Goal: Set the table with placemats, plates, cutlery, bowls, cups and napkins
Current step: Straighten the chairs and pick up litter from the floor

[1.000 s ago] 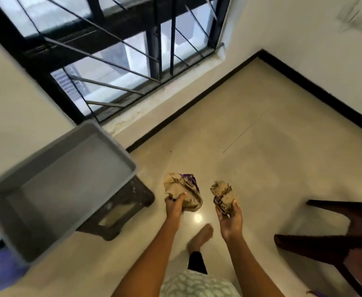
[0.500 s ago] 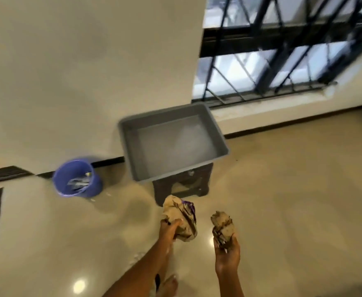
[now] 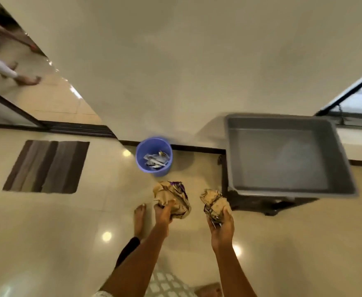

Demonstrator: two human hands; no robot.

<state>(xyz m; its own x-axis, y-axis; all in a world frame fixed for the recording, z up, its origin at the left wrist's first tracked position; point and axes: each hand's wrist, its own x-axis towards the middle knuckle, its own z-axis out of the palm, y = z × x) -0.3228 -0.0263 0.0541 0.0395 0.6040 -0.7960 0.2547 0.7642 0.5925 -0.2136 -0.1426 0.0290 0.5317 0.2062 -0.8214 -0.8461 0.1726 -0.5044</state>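
Note:
My left hand (image 3: 163,214) grips a crumpled beige napkin with purple print (image 3: 172,198), held over the floor. A smaller crumpled beige napkin (image 3: 214,202) is clutched in my right hand (image 3: 222,227) just to its right. A blue bucket (image 3: 154,156) with scraps of paper inside stands on the floor by the wall, a short way beyond my left hand. Both arms reach forward at about waist height.
An empty grey tub (image 3: 283,155) rests on a dark stool (image 3: 268,203) to the right of my hands, under a barred window (image 3: 360,99). A striped brown mat (image 3: 47,166) lies on the floor at left. Another person's feet (image 3: 26,79) show through the doorway at upper left.
My view has swung left: the grey tub has shifted from centre to the right and the blue bucket now sits straight ahead. Both hands still hold the same napkins.

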